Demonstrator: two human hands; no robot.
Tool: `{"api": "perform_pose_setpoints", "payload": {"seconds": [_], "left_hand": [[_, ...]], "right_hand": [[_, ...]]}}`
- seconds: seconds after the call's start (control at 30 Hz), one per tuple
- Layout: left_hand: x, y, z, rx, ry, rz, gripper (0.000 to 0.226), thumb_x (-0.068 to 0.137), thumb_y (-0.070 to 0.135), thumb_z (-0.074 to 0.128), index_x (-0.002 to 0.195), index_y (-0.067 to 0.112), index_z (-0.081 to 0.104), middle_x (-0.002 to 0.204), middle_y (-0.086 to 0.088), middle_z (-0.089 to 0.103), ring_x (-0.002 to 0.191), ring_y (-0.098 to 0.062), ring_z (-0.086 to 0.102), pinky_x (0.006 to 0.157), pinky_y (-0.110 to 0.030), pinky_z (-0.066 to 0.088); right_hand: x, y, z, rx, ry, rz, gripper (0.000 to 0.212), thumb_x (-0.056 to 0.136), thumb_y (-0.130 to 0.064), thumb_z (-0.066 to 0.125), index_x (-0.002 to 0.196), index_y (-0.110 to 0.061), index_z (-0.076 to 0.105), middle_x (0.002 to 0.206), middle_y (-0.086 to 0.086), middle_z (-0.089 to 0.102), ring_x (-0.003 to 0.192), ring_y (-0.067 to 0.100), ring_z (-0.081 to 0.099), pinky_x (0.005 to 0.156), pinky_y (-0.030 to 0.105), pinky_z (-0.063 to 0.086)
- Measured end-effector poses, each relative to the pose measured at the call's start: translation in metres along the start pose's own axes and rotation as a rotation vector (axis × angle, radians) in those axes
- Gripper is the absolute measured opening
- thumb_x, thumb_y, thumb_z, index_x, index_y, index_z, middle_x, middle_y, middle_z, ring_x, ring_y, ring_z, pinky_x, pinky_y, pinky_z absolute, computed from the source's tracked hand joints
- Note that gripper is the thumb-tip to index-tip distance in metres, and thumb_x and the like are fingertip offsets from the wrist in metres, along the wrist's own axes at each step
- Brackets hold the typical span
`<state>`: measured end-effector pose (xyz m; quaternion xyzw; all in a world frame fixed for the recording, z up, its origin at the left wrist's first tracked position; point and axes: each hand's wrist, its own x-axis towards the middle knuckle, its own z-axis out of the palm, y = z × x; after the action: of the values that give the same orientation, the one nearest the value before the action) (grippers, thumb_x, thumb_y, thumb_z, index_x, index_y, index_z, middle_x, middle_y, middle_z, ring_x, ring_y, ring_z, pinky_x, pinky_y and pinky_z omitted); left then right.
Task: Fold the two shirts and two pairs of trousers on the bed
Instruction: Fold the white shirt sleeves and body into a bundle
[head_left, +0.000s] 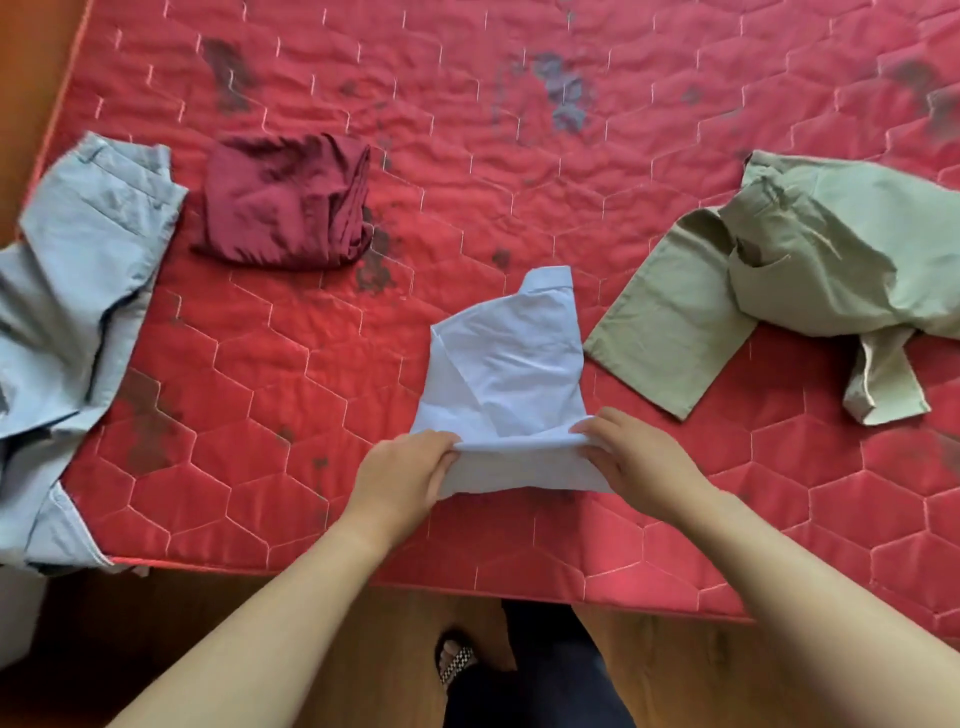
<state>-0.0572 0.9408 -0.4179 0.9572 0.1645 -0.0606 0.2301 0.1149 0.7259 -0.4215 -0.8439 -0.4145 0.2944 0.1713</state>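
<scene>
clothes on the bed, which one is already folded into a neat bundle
The dark red shirt, a compact bundle. The left hand and right hand grip the half-folded light blue shirt; the grey trousers and olive trousers lie loose.

Left of your fingers (448, 451) the mattress (249, 389) lies bare; khaki trousers (675, 338) near on their right, maroon shirt (280, 202) beyond-left.

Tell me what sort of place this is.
Likely a home bedroom: a red quilted mattress holding a folded maroon shirt and rumpled green trousers, a wood floor beside it, and the left hand and right hand pinching a pale shirt.
</scene>
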Motion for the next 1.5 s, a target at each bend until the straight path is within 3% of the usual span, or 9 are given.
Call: {"api": "perform_pose_setpoints", "payload": {"seconds": [0.27, 0.47, 0.63, 0.77, 0.93, 1.1, 1.2, 1.37, 1.5], "left_hand": [[0.144, -0.047, -0.009, 0.196, 0.12, -0.032, 0.019, 0.095, 0.025, 0.046, 0.099, 0.018, 0.064, 0.089, -0.002, 0.069, 0.079, -0.029, 0.064, 0.069, -0.037, 0.039], [0.225, -0.08, 0.023, 0.274, 0.136, -0.119, 0.019, 0.094, 0.027, 0.048, 0.106, 0.021, 0.061, 0.099, -0.001, 0.064, 0.093, -0.027, 0.058, 0.096, -0.047, 0.029], [0.214, -0.073, 0.058, 0.222, 0.053, -0.214, 0.046, 0.085, 0.028, 0.061, 0.129, 0.019, 0.051, 0.136, -0.004, 0.048, 0.125, -0.028, 0.044, 0.1, -0.061, 0.029], [0.176, -0.066, 0.083, 0.298, 0.009, 0.029, 0.05, 0.084, 0.034, 0.058, 0.132, 0.022, 0.052, 0.142, -0.004, 0.046, 0.13, -0.032, 0.042, 0.096, -0.064, 0.033], [0.183, -0.084, 0.11, 0.305, -0.106, 0.082, 0.054, 0.086, 0.042, 0.035, 0.136, 0.026, 0.046, 0.145, -0.006, 0.042, 0.13, -0.03, 0.043, 0.099, -0.061, 0.031], [0.185, -0.125, 0.118, 0.211, -0.094, 0.046, 0.054, 0.088, 0.046, 0.031, 0.14, 0.035, 0.032, 0.151, -0.008, 0.024, 0.141, -0.02, 0.019, 0.105, -0.059, 0.018], [0.185, -0.11, 0.113, 0.045, 0.071, -0.136, 0.058, 0.087, 0.05, 0.036, 0.14, 0.03, 0.025, 0.152, -0.015, 0.024, 0.137, -0.024, 0.017, 0.109, -0.053, 0.013], [0.195, -0.09, 0.105, -0.414, 0.22, -0.689, 0.096, 0.08, 0.047, 0.063, 0.147, 0.007, 0.008, 0.146, -0.02, 0.026, 0.134, -0.033, 0.027, 0.109, -0.04, 0.024], [0.194, -0.08, 0.112, -0.275, 0.133, -0.649, 0.099, 0.078, 0.052, 0.063, 0.148, 0.015, 0.004, 0.143, -0.014, 0.034, 0.126, -0.034, 0.038, 0.1, -0.045, 0.033]], "right_hand": [[0.145, 0.035, -0.052, 0.019, 0.108, 0.033, 0.023, 0.088, -0.027, 0.061, 0.106, -0.014, 0.063, 0.105, 0.007, 0.062, 0.097, 0.029, 0.057, 0.079, 0.041, 0.045], [0.228, 0.077, -0.041, -0.02, 0.212, 0.111, 0.027, 0.088, -0.025, 0.061, 0.113, -0.015, 0.063, 0.105, 0.006, 0.056, 0.092, 0.028, 0.057, 0.07, 0.032, 0.041], [0.231, 0.085, -0.005, 0.12, 0.337, 0.284, 0.053, 0.087, -0.025, 0.062, 0.133, -0.007, 0.043, 0.137, 0.012, 0.04, 0.125, 0.027, 0.042, 0.098, 0.034, 0.035], [0.206, 0.062, 0.03, -0.045, 0.401, 0.232, 0.06, 0.086, -0.025, 0.058, 0.139, -0.009, 0.037, 0.151, 0.015, 0.025, 0.14, 0.034, 0.022, 0.108, 0.052, 0.024], [0.216, 0.078, 0.062, -0.199, 0.123, 0.106, 0.052, 0.094, -0.032, 0.047, 0.143, -0.031, 0.031, 0.154, -0.006, 0.003, 0.144, 0.021, 0.006, 0.111, 0.055, 0.009], [0.228, 0.103, 0.063, -0.219, 0.109, 0.073, 0.05, 0.093, -0.044, 0.031, 0.143, -0.039, 0.028, 0.154, -0.007, 0.002, 0.144, 0.021, 0.013, 0.11, 0.049, 0.019], [0.218, 0.099, 0.064, -0.064, 0.297, 0.224, 0.058, 0.089, -0.042, 0.042, 0.142, -0.02, 0.036, 0.153, 0.012, 0.021, 0.139, 0.031, 0.025, 0.105, 0.048, 0.026], [0.206, 0.088, 0.065, 0.294, 0.417, 0.441, 0.075, 0.089, -0.03, 0.058, 0.146, -0.006, 0.015, 0.146, 0.016, 0.022, 0.136, 0.028, 0.021, 0.112, 0.031, 0.015], [0.206, 0.084, 0.07, 0.378, 0.462, 0.479, 0.069, 0.093, -0.03, 0.05, 0.147, -0.009, 0.012, 0.144, 0.015, 0.029, 0.133, 0.026, 0.026, 0.105, 0.022, 0.016]]}}
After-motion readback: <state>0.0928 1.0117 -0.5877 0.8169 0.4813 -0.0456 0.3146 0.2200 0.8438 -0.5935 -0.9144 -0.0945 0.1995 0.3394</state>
